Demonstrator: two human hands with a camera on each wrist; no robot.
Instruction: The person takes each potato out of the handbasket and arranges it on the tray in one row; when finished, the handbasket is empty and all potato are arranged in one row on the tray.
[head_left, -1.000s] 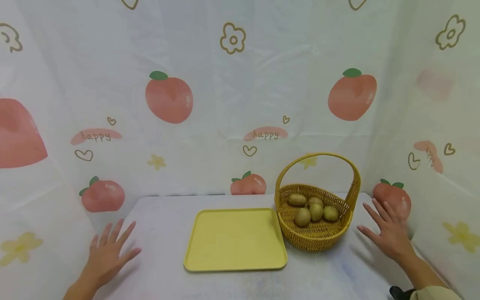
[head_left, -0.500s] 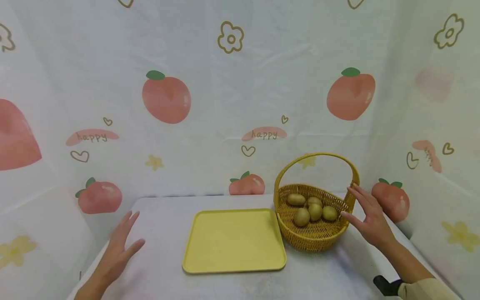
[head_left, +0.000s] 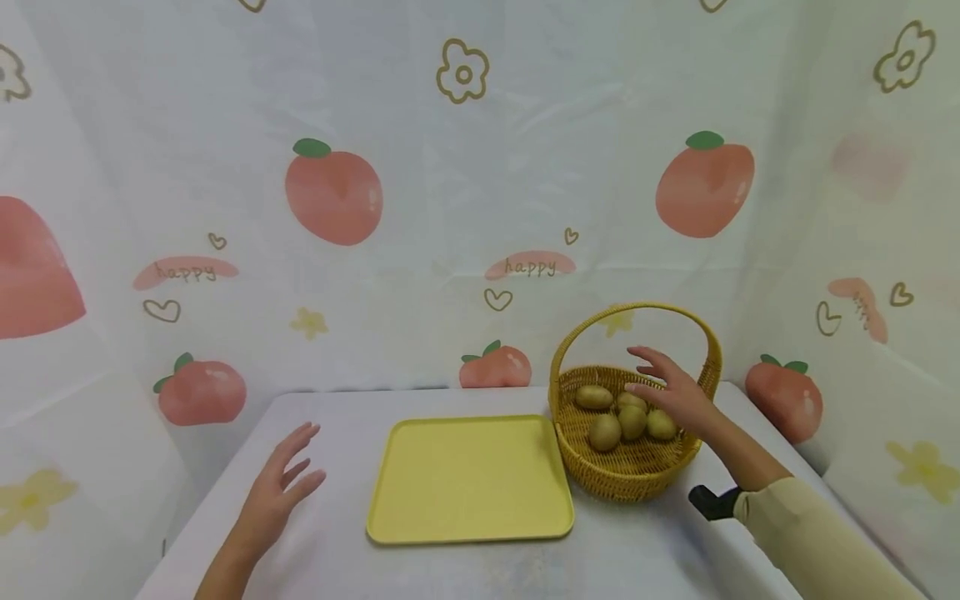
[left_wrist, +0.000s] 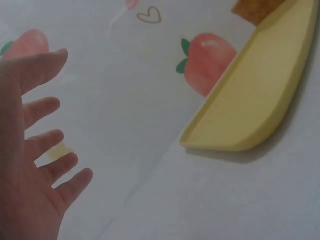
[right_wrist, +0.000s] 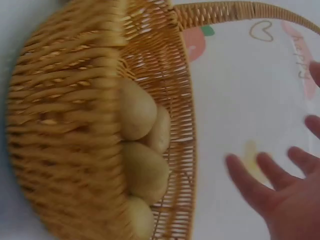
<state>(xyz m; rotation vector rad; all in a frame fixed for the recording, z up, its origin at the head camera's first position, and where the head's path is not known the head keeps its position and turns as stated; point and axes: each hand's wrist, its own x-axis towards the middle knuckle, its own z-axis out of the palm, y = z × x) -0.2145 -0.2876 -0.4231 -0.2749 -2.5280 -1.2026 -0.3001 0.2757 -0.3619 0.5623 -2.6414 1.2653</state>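
Open right hand (head_left: 681, 398) above a golden woven-wicker basket (head_left: 618, 485)

The step in hand looks to be a reach by the right hand: it hangs over the right part of the basket, fingers spread and holding nothing, apart from what lies below. Picking up a piece would call for lowering those fingers clear of the arched wicker handle (head_left: 637, 306), then closing them round it.

The basket stands at the far right of the white bench (head_left: 337, 517). In it lie yellow-brown, rounded potatoes (head_left: 604, 433) (five can be made out, one partly covered by its neighbours), an elongated one at the far left, the rest bunched near the middle and right. Left of the basket lies a pale-yellow, rectangular, low-rimmed tray (head_left: 468, 479) with nothing on it; whether the two touch is hard to tell. The left hand (head_left: 272, 496) is left of the tray, its fingers loosely parted, empty and apart from the tray
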